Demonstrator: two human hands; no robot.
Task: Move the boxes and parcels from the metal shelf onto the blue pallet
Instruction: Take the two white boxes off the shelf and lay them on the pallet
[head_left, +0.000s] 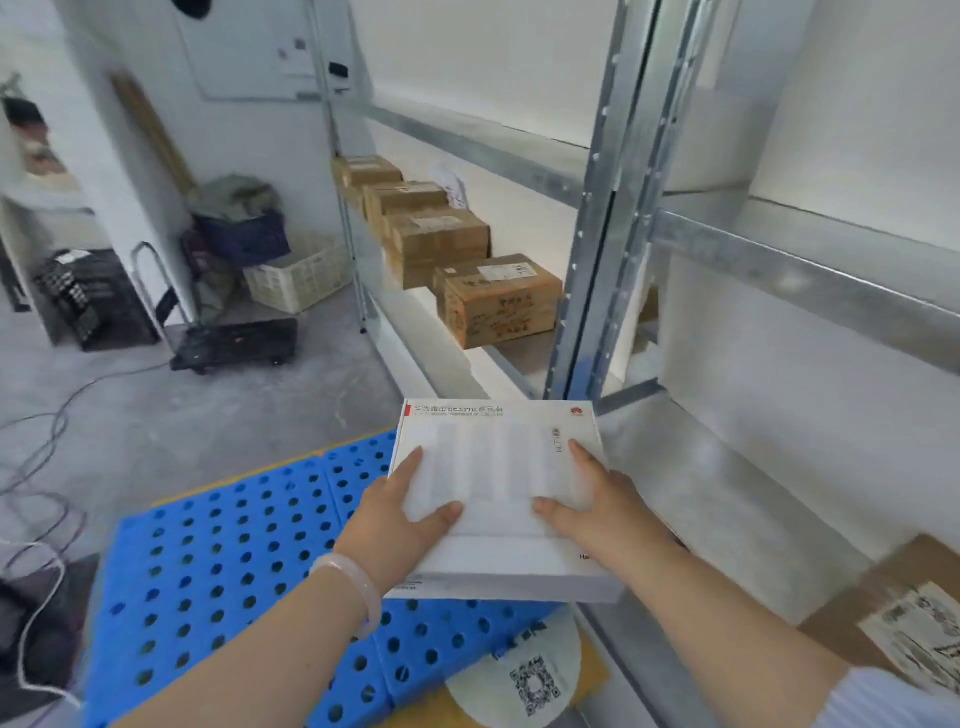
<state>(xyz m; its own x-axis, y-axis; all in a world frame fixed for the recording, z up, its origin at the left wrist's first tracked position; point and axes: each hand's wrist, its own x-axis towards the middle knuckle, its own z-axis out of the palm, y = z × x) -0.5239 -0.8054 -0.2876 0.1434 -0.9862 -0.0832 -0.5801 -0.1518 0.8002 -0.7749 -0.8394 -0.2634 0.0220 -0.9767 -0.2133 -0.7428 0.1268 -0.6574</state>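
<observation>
Hands lift a flat white box (498, 467) at the lower centre of the frame, in front of an upright of the metal shelf (613, 208). The left hand (400, 525), a pale bracelet (358, 587) on its wrist, grips the box's left edge, with the thumb pressed on the lid. The right hand (597, 509) grips the right edge in the same way, thumb and forefinger spread across the top. The box sits between the two hands, tilted slightly, above the right edge of the blue pallet (234, 561), which fills the lower left. A round white parcel (524, 670) with a printed code lies just beneath. A row of brown cardboard boxes (498, 301) lines the shelf at centre. Another cardboard box (893, 623) shows at the lower right, and a hand cart (234, 338) stands at the left.
</observation>
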